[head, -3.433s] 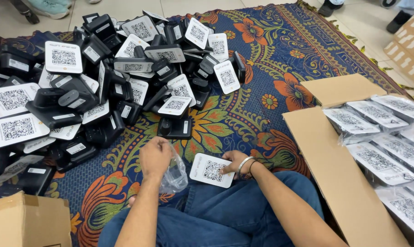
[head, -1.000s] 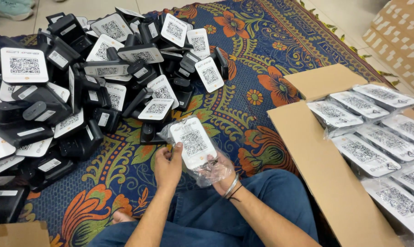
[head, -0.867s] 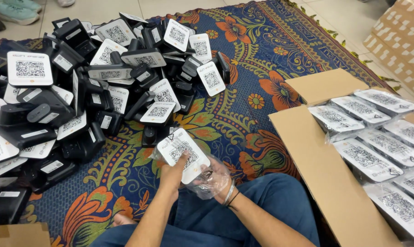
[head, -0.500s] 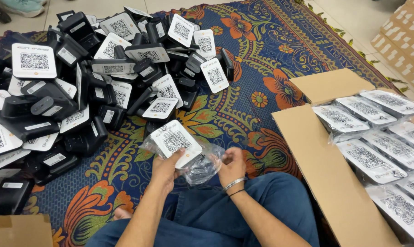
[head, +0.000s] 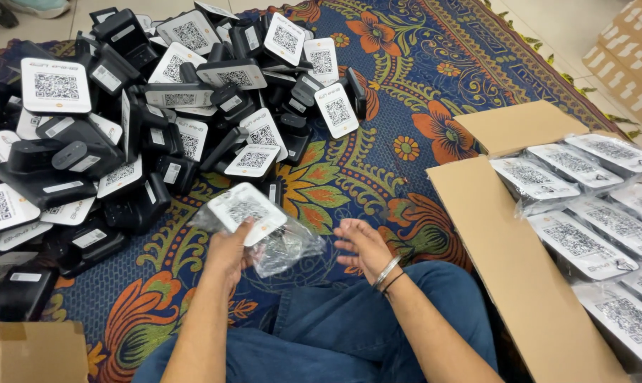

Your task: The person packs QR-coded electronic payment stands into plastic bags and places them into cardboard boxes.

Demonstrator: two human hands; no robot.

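Nearest, blue denim-clad legs point(head: 377, 333) are seen at the bottom edge, with a brown cardboard corner point(head: 30, 351) at near left. Just beyond the knees, a white, rounded rectangular plastic device with a square printed code panel point(head: 244, 211) is gripped by the left hand point(head: 232, 248), whose fingers are closed under its near edge; a crumpled clear plastic bag point(head: 285, 245) hangs below it, touching that hand. The right hand point(head: 363, 245), wearing wrist bangles, is held open and empty just right of the bag, fingers spread. Everything lies on a blue patterned floral rug point(head: 406, 106). To the right, an open brown cardboard box point(head: 519, 248) is filled with bagged devices point(head: 576, 241). Farther left, a large heap of black-and-white devices point(head: 157, 106) is piled.
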